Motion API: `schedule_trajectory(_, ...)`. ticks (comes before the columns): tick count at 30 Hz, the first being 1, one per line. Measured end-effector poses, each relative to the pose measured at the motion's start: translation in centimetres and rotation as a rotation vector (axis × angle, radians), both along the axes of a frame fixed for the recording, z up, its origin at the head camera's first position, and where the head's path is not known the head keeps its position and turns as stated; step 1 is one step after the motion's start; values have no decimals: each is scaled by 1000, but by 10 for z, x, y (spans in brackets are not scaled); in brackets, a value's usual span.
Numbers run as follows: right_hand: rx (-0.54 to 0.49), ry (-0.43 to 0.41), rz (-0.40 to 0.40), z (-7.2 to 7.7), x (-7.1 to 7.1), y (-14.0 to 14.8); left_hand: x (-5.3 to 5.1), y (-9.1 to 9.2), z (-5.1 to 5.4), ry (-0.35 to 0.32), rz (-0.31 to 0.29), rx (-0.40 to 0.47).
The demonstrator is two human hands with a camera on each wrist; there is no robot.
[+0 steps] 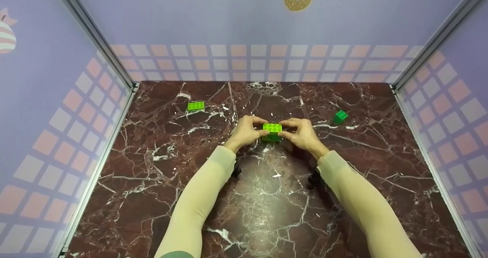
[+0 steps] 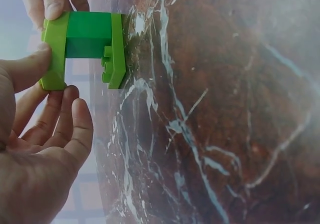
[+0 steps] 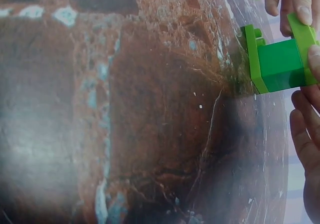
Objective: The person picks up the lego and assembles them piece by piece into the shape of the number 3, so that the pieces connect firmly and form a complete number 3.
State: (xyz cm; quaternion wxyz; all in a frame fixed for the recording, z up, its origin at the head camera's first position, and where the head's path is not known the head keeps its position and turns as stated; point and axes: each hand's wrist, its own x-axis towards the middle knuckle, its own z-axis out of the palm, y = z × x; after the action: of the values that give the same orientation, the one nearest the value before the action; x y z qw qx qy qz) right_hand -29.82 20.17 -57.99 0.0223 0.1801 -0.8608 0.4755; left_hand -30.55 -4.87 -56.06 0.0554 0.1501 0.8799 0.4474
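Note:
Both hands are at a small stack of toy building bricks in the middle of the tabletop. A lime brick (image 1: pixel 272 127) forms the top, a darker green brick (image 2: pixel 90 34) the middle, and another lime brick (image 2: pixel 118 52) lies at the bottom on the table. My left hand (image 1: pixel 246 132) pinches the top lime brick at its left end between thumb and fingers. From the other end my right hand (image 1: pixel 302 133) pinches the same brick. The top brick touches the green one; whether it is fully pressed down I cannot tell. Studs show on one side of the bottom brick.
A loose lime brick (image 1: pixel 196 105) lies at the back left of the dark red marbled table (image 1: pixel 263 208). A separate green brick (image 1: pixel 340 116) sits at the back right. Patterned lilac panels (image 1: pixel 244 25) wall the table at the back and both sides.

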Motion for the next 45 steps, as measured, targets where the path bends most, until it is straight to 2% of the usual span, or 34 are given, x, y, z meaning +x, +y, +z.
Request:
schedule_trajectory(8,17,5,21,2,-2,2,-2,-1,-3,-21,-5,48)
schedule_trajectory(17,22,-5,38,4,-2,2,-2,-2,-8,-26,17,50)
schedule_trajectory(23,28,-3,34,4,-2,2,0,-3,-10,-49,24,117)
schedule_trajectory(26,32,-4,28,5,-3,2,0,-4,-11,-40,25,138)
schedule_trajectory(31,23,1,25,5,-3,1,0,-4,-11,-10,29,122)
schedule_trajectory(36,8,-8,22,3,-2,2,0,-4,-10,-11,36,88)
schedule_trajectory(45,-20,-46,18,4,-3,2,0,-4,-9,-17,32,123)
